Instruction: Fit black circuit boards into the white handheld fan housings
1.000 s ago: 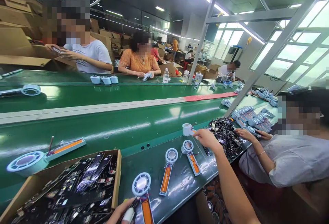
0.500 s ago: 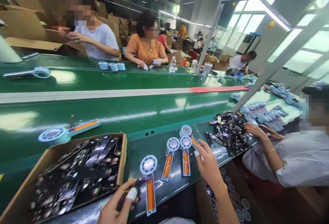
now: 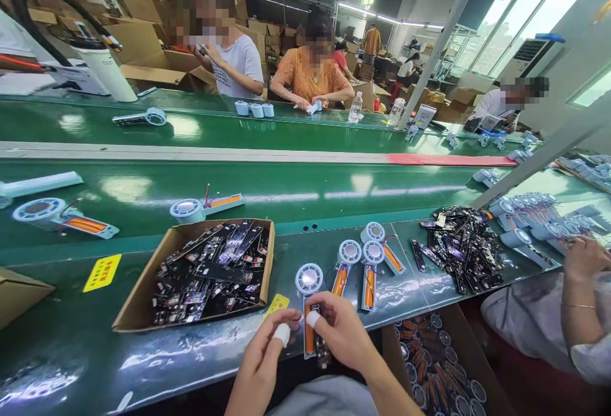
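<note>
My right hand [image 3: 344, 333], with a white cover on the thumb, is closed on a narrow black circuit board [image 3: 323, 353], which it holds upright. Just left of it, my left hand [image 3: 265, 352] has its fingers curved and apart, with nothing visible in them. Behind the two hands lies a light-blue handheld fan housing [image 3: 309, 278], its handle holding an orange battery and partly covered by my right fingers. Farther right rest several similar housings [image 3: 350, 252]. To the left stands an open cardboard box [image 3: 270, 263] of black circuit boards [image 3: 191, 295].
A heap of circuit boards [image 3: 463, 247] lies to the right, near a co-worker's hand [image 3: 585, 257]. More fan housings [image 3: 187, 209] sit on the green belt [image 3: 305, 187]. Below the table edge is a carton [image 3: 391, 346] of fan parts. Co-workers sit across the belt.
My right hand has moved left from the row of housings and now holds the circuit board that was in my left hand. My left hand has let go. The view has turned left.
</note>
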A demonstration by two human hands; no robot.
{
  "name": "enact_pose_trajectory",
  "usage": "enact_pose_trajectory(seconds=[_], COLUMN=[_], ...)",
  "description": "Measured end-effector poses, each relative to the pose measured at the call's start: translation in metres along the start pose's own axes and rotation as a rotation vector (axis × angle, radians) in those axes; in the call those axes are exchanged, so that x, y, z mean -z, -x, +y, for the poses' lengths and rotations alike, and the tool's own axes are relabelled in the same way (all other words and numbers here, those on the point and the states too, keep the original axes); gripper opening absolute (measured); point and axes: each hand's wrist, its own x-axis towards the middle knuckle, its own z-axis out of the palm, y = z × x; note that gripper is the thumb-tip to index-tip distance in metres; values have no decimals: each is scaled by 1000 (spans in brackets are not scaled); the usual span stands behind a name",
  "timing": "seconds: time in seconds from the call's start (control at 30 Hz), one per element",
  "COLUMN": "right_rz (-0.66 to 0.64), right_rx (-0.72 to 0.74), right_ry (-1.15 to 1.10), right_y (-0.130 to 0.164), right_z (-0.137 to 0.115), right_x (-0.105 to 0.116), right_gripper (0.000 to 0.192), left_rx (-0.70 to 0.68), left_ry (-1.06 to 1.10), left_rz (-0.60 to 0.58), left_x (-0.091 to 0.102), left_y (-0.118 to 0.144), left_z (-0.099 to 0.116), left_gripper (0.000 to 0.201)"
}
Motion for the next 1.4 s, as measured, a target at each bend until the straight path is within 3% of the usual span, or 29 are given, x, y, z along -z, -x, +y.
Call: enact_pose_trajectory(seconds=[0.13,0.23,0.4,0.5,0.67,0.8,0.9,1.1,1.23,1.4], right_rz=[-139,-194,-317,-360,-165,-26,55,200,341,285], right_rx=[20,116,378,464,284,195,235,458,440,440], right_ry=[-165,-149,118,224,219,167,196,309,435,761], right_y=[1,3,9,16,25,27,30,30,23,14], right_z=[-5,-14,-26,-31,-30,-23,-23,-18,-7,-11], right_x=[13,19,29,32,40,37,25,4,6,20], right_gripper=[19,17,20,27,27,29,32,40,41,35], left_rx=[105,144,356,348,253,251,184,-18,-72,-92], left_ry=[-1,121,396,539,539,456,357,71,-47,-163], left_rz=[-186,-353,-301,-273,-25,16,6,82,125,162], left_x=[-11,-15,-18,-27,-37,-32,-32,-37,-34,-28], left_y=[-15,-21,-14,-9,-10,-13,-14,-18,-21,-22], left_z=[9,17,23,29,25,9,6,13,19,30], left_gripper=[56,55,60,51,57,59,60,59,54,53])
